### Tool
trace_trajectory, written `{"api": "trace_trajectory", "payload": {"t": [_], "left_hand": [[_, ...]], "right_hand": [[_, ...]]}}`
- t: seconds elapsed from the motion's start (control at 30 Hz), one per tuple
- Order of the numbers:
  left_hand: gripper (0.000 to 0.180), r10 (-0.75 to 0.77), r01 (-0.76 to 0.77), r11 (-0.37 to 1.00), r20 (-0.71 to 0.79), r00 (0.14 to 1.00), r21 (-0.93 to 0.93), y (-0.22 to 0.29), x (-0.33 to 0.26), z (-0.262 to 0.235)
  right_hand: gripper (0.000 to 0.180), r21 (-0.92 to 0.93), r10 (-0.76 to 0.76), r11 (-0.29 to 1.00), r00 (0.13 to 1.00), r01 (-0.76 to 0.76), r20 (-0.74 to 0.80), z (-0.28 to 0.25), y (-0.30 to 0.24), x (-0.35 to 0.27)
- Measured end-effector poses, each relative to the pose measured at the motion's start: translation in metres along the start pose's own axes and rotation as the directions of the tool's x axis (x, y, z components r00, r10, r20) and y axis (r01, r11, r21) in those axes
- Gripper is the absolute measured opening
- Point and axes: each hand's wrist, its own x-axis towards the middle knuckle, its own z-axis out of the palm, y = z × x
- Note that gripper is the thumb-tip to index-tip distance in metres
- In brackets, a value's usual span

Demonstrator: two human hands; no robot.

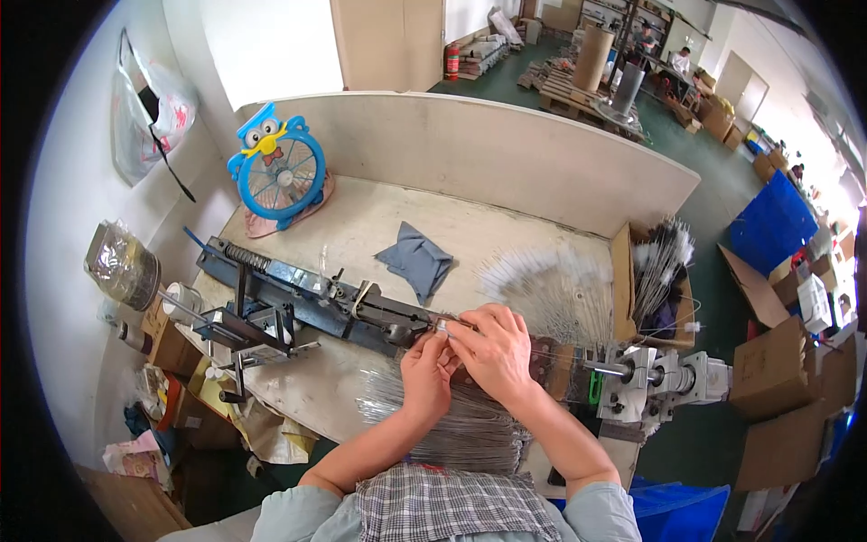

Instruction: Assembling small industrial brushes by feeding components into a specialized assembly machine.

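Here, left hand (428, 373) and right hand (495, 350), nearly closed, pinch a pale piece (442, 326).

One left hand (428, 372), one right hand (496, 350), one blue fan (285, 179), one grey cloth (416, 260), wires (470, 420) beyond counting.

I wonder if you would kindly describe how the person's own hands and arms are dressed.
The left hand and right hand are ungloved, with bare wrists and forearms. Pale grey-green sleeves end near the elbows, and a dark-and-white checked cloth covers the front.
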Motion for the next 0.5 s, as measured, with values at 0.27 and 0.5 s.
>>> {"api": "trace_trajectory", "payload": {"t": [0.27, 0.5], "left_hand": [[0.007, 0.02, -0.019, 0.998, -0.009, 1.0, 0.054, -0.003, -0.002, 0.005], [0.009, 0.008, -0.008, 0.999, -0.006, 1.0, -0.037, -0.002, 0.0, 0.002]], "right_hand": [[0.021, 0.027, 0.02, 0.999, 0.999, -0.021, 0.032, -0.017, 0.011, -0.008], [0.025, 0.095, -0.01, 0.995, 0.995, 0.0, 0.103, -0.004, 0.003, 0.002]]}}
